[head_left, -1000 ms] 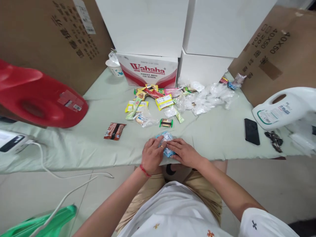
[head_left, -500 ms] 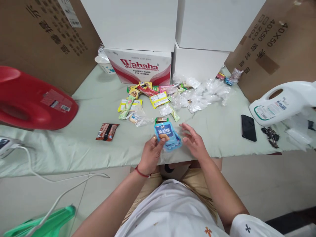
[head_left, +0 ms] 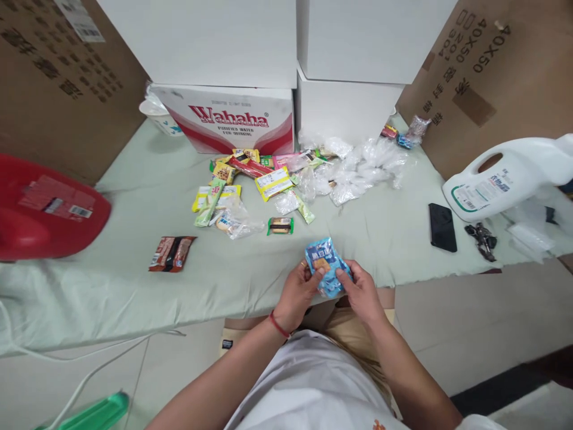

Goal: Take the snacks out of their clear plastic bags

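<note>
Blue snack packets (head_left: 326, 263), overlapping each other, are held between my two hands just above the table's front edge. My left hand (head_left: 301, 292) pinches them from the left, thumb on top. From the right, my right hand (head_left: 360, 290) grips the same packets with its thumb on their face. How many packets there are I cannot tell. A small green-edged snack packet (head_left: 280, 226) lies just beyond them on the cloth. To the left rests a brown-red snack packet (head_left: 172, 254) with a dark band.
Several colourful snack packets (head_left: 274, 184) and crumpled clear plastic wrappers (head_left: 358, 173) lie before a Wahaba-like printed carton (head_left: 237, 119). A red jug (head_left: 54, 209) stands left. At right are a black phone (head_left: 442, 227), a white bottle (head_left: 505, 176) and dark crumpled wrappers (head_left: 482, 240).
My right hand has closed on the blue packets, where before it was open beside them. Both hands and the packets have moved nearer to my body, uncovering the green-edged packet. The view has shifted.
</note>
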Tool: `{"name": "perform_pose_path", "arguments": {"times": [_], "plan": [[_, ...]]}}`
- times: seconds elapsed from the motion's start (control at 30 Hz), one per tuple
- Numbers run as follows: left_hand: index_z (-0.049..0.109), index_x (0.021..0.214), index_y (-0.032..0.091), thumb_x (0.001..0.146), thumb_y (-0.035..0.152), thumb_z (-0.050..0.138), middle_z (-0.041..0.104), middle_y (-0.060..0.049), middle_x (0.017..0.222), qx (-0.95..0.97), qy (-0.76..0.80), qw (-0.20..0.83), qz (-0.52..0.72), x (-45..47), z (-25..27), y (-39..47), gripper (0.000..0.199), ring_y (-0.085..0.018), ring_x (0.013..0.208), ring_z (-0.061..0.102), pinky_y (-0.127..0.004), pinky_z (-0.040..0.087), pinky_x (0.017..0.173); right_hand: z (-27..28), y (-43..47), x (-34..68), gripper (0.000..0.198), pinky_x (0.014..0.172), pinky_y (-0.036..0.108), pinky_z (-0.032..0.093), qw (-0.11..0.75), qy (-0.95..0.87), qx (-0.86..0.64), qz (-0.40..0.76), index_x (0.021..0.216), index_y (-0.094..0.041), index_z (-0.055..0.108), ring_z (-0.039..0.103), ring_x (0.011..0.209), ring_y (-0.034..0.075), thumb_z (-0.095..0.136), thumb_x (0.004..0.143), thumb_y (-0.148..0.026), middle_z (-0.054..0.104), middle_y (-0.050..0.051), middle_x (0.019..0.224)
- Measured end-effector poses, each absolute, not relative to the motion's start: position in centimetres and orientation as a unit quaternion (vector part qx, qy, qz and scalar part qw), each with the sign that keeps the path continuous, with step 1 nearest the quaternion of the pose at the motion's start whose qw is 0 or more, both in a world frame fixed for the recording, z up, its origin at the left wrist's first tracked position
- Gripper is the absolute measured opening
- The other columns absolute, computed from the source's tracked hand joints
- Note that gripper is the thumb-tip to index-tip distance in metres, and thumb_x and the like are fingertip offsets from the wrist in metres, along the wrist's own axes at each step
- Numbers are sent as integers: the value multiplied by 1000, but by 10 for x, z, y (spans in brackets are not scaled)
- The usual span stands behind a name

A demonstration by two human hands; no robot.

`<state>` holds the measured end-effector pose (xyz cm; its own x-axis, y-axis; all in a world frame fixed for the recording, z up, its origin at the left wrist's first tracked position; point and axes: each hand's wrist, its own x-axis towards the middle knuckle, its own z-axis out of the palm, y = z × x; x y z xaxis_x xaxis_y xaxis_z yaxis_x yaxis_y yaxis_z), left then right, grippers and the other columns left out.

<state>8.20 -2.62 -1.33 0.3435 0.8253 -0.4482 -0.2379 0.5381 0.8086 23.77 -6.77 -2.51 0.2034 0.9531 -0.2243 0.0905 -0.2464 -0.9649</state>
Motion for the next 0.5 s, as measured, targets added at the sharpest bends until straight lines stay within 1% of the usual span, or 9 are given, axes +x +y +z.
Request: {"name": "perform_pose_path", "arguments": {"times": [0.07,0.17,0.27,0.33,0.37,0.4,0.43,0.5], "plan": [[63,99,19,69,59,86,73,-7,101,355,442,767,301,81,-11,-32,56,-20,86,69,-31,58,73,-14,-80,267,42,66,32,54,411,-433,-670,441,101,-24,71,63,73,21,65,90,-63,71,3,83],[63,92,19,71,58,84,70,-6,98,394,469,743,269,69,-11,-38,49,-20,92,68,-30,58,74,12,-95,331,39,56,30,49,337,-448,-730,391,88,-24,72,59,65,20,70,85,-63,68,2,73],[62,90,19,72,62,82,68,-5,94,388,483,738,268,49,-13,-41,51,-19,87,68,-30,58,73,45,-81,404,40,46,26,39,290,-428,-790,329,72,-22,68,51,51,15,79,75,-61,61,-1,59],[63,88,18,71,63,82,68,-4,90,380,488,740,264,37,-14,-43,52,-18,82,68,-30,58,72,67,-45,446,39,42,24,32,264,-411,-830,270,68,-21,66,45,45,12,84,71,-55,54,-3,50],[63,88,18,71,63,82,68,-4,89,379,491,740,261,33,-15,-44,51,-17,80,68,-30,57,71,78,-18,463,38,41,23,32,263,-393,-848,238,66,-20,64,44,43,12,86,72,-50,51,-4,48],[64,87,18,71,62,82,69,-4,87,379,495,738,259,31,-15,-45,51,-17,79,67,-29,57,71,89,12,478,36,43,23,34,290,-372,-859,197,66,-18,63,45,44,11,85,74,-45,50,-4,48],[64,86,18,71,62,83,69,-4,86,378,500,735,259,30,-14,-46,50,-16,77,67,-29,56,71,99,44,489,34,45,23,38,322,-350,-865,158,69,-16,62,47,46,10,84,78,-40,52,-3,52],[64,85,18,69,62,84,69,-4,85,377,509,728,264,31,-13,-48,50,-16,76,67,-29,56,70,116,107,506,30,55,23,45,355,-350,-859,115,88,-10,64,51,54,7,65,97,-39,61,3,69]]}}
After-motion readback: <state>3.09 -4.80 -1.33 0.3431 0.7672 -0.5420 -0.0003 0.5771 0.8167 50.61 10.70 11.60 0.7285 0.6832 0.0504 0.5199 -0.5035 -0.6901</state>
